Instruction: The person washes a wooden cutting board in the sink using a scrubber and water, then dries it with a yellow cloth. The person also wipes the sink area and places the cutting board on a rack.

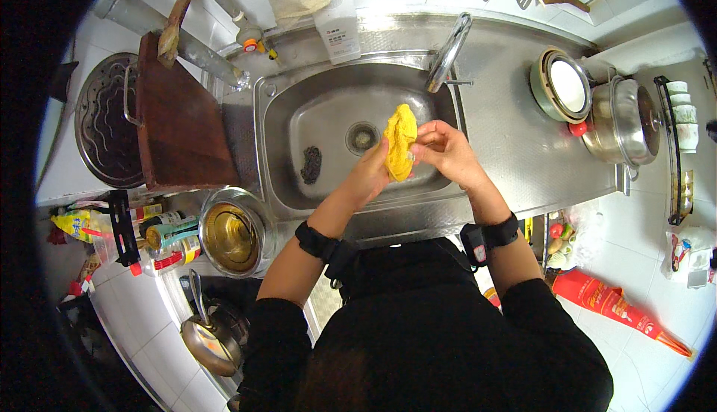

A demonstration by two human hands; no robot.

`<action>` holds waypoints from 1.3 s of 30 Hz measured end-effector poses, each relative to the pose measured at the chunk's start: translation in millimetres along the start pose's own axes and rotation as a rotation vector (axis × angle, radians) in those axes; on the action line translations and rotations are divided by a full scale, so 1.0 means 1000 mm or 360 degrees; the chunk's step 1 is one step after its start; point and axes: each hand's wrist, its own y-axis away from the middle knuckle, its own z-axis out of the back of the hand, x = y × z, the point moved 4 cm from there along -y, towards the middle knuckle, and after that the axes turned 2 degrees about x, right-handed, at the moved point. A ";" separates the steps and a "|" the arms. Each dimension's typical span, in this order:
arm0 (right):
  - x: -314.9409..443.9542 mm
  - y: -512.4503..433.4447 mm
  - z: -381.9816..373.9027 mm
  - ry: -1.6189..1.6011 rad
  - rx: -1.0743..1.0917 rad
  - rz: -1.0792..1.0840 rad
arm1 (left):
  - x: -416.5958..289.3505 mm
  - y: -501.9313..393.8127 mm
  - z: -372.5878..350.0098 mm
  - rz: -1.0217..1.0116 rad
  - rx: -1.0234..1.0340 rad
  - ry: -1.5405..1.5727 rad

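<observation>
A folded yellow cloth (400, 146) is held over the stainless steel sink (336, 199), right of the drain strainer (362, 138). My left hand (367, 176) grips its lower left side, with the thumb lying along the edge. From the right, my right hand (451, 154) pinches the same cloth between thumb and fingers. On the left of the basin floor lies a dark scouring pad (311, 165), apart from both hands. Behind my right hand, the chrome faucet (448, 53) leans over the sink's back right corner. Whether water runs from it I cannot tell.
A wooden cutting board (182, 126) stands left of the sink, with glass bowls (232, 235) before it. A white plastic jug (339, 28) is at the back. Stacked bowls (560, 84) and a steel pot (619, 120) occupy the right counter. Pans (213, 339) sit lower left.
</observation>
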 end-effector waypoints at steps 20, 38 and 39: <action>0.018 0.027 -0.030 0.0026 0.0347 0.0303 | -0.020 0.041 0.073 -0.0488 -0.0567 0.0652; 0.034 0.026 -0.071 -0.0175 0.0558 0.0306 | 0.007 0.059 0.054 -0.0563 -0.0664 -0.1960; 0.036 0.027 -0.069 -0.0144 0.0554 0.0289 | 0.006 0.060 0.056 -0.0635 -0.0723 -0.2042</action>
